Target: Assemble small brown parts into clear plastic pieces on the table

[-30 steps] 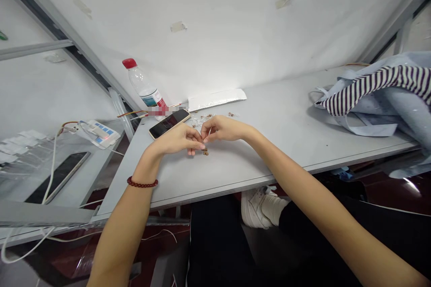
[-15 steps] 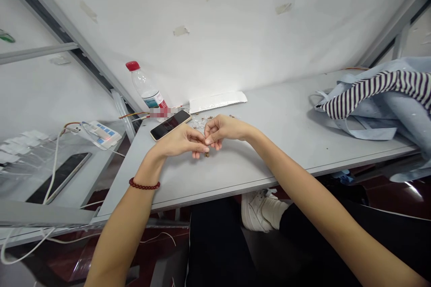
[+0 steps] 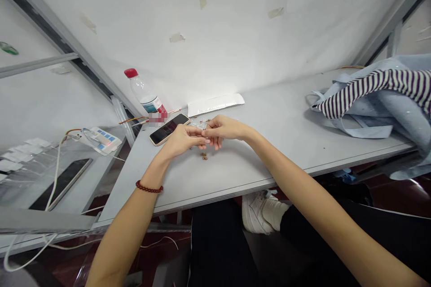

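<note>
My left hand (image 3: 186,140) and my right hand (image 3: 222,129) meet fingertip to fingertip above the grey table (image 3: 242,166). Both have their fingers pinched together; whatever is between them is too small or hidden to name. Several small brown bead-like pieces (image 3: 204,156) lie on the table just in front of the fingers. Behind the hands sits some crumpled clear plastic (image 3: 196,123) with more little brown bits, partly covered by my right hand. A phone (image 3: 169,130) with a dark screen lies close to my left hand.
A bottle with a red cap (image 3: 144,92) stands at the back left, near a long white packet (image 3: 215,104) along the wall. A light blue bag with striped cloth (image 3: 367,98) rests at the right. To the left are a power strip (image 3: 103,140) and another phone (image 3: 62,184).
More of the small brown pieces show on the table below my fingers. My hands stay joined, with the left fingers stretched a little further under the right. The view has shifted slightly.
</note>
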`<state>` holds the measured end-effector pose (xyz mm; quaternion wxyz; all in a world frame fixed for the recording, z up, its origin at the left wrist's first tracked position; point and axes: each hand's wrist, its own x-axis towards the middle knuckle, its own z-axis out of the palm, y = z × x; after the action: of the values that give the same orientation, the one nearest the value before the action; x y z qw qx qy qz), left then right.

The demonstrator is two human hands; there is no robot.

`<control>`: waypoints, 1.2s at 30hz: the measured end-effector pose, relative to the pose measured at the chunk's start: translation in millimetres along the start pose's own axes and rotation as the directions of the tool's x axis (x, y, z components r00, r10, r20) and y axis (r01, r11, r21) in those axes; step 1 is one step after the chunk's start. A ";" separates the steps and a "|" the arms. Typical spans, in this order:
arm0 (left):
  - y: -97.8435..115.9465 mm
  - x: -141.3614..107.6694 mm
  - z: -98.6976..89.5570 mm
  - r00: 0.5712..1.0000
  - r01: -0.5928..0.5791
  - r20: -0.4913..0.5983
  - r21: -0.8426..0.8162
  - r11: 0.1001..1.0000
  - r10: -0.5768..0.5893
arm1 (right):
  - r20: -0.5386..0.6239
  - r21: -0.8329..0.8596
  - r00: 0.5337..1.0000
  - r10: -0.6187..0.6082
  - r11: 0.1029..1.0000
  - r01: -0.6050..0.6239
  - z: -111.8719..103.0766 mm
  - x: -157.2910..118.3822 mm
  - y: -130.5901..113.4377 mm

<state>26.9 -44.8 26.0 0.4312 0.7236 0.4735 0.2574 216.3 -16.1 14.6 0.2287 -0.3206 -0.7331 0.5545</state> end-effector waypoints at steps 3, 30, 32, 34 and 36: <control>-6.7 3.5 -5.7 0.997 -0.004 -0.081 -0.033 0.999 0.001 | -0.164 -0.088 0.986 -0.031 0.996 0.016 -4.1 -0.5 -0.5; -15.0 1.8 -9.4 0.902 0.145 0.367 0.233 0.962 -0.225 | -0.488 -0.671 0.856 -0.172 0.700 -0.242 -12.5 7.6 19.0; -14.6 1.2 -10.3 0.904 0.157 0.356 0.241 0.958 -0.238 | -0.505 -0.670 0.832 -0.228 0.712 -0.212 -12.9 12.2 19.5; -13.2 0.4 -11.6 0.903 0.168 0.351 0.244 0.955 -0.248 | -0.513 -0.664 0.816 -0.266 0.726 -0.181 -17.0 21.4 18.3; -12.2 -0.3 -12.5 0.903 0.168 0.350 0.248 0.954 -0.250 | -0.473 -0.656 0.839 -0.268 0.743 -0.132 -23.4 35.5 15.5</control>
<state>11.4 -38.2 21.7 0.4599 0.7458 0.4817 0.0133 211.4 28.0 5.6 0.3168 -0.4947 -0.7982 0.1337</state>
